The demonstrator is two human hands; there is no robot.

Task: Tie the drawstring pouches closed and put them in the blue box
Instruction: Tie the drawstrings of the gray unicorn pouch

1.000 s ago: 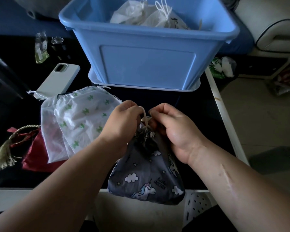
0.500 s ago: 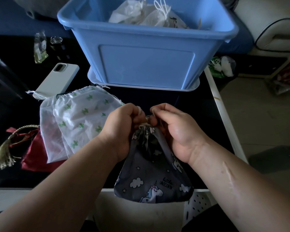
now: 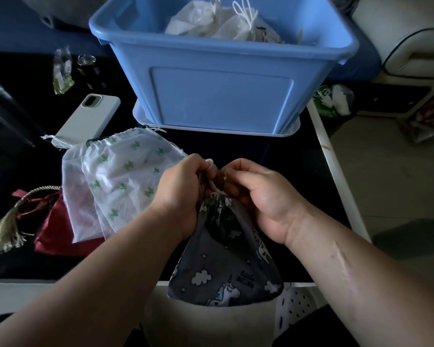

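Blue box (image 3: 221, 96): one. White pouches seen in it: two, a crumpled white pouch (image 3: 196, 18) and a loop-corded white pouch (image 3: 246, 28); any beneath are hidden.

Pouches outside the box: four.
- grey unicorn pouch (image 3: 226, 259): one
- cactus-print pouch (image 3: 128, 176): one
- plain white pouch (image 3: 73, 196): one
- red pouch (image 3: 53, 234): one

Tassel (image 3: 8, 229): one. Phone (image 3: 88, 118): one. Small clear packet (image 3: 62, 73): one.

Hands: two, left hand (image 3: 183, 194) and right hand (image 3: 263, 199).

Light blue box (image 3: 221, 96), dark grey pouch (image 3: 226, 266) with white clouds, stars and unicorns, white pouch (image 3: 125, 176) with green cactus print, red pouch (image 3: 53, 234) with gold tassel (image 3: 8, 231), pale phone (image 3: 90, 118), black counter (image 3: 298, 171)
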